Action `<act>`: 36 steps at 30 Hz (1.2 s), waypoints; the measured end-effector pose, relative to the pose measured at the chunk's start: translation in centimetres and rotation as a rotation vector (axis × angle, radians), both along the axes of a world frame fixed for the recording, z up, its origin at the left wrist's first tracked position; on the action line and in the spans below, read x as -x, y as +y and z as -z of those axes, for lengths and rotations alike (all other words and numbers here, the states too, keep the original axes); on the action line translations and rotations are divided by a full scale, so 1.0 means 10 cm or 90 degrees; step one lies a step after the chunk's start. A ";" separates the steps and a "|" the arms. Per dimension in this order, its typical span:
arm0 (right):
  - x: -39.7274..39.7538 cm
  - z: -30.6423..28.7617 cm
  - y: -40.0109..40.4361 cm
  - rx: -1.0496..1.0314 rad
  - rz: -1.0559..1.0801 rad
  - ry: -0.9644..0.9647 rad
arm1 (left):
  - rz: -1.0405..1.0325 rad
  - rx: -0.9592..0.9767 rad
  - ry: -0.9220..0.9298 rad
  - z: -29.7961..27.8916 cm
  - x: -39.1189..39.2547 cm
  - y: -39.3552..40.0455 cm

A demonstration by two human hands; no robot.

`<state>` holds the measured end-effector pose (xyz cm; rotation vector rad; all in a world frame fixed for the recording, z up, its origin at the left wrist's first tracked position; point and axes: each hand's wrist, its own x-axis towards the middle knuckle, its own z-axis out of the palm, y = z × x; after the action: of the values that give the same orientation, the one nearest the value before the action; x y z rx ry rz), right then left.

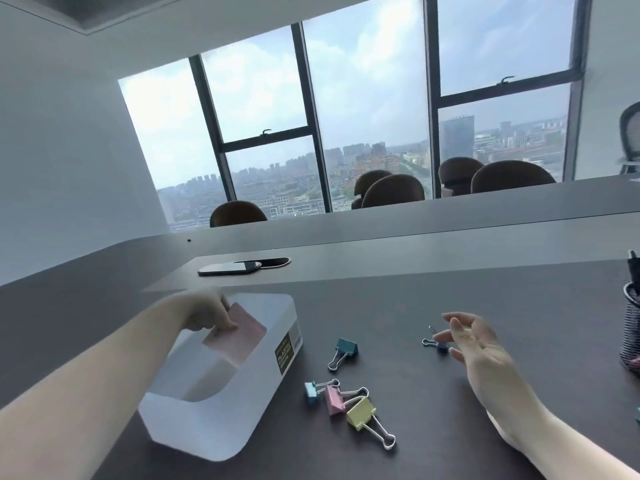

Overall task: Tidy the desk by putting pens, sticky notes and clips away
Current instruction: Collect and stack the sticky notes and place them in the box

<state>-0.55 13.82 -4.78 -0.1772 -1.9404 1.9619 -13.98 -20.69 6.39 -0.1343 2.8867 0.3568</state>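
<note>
The left hand [207,315] pinches a pink sticky-note pad [235,332] over the translucent bin [221,424] at lower left, apparently to drop it in, while the right hand [479,344], fingers spread, reaches toward a small binder clip [437,344], other binder clips [346,400] scattered at lower center.

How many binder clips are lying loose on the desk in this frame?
5: teal binder clip mid-desk; small light-blue binder clip, pink binder clip and yellow binder clip clustered nearer; dark-blue binder clip by the right hand, partly hidden.
</note>
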 end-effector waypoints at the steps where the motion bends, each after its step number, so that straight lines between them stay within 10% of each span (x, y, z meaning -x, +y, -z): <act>1: 0.00 0.01 0.00 -0.006 0.001 0.000 | -0.006 0.032 0.006 0.05 0.00 0.04; 21: -0.04 0.00 -0.01 -0.025 -0.027 0.002 | -0.011 0.284 0.199 0.51 0.12 0.37; 36: -0.05 0.00 -0.01 -0.027 -0.032 -0.020 | 0.003 0.368 0.107 0.45 0.11 0.35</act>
<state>-0.05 13.71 -4.78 -0.1511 -2.0226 1.9589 -15.05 -17.17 1.86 -0.2004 3.0642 -0.4991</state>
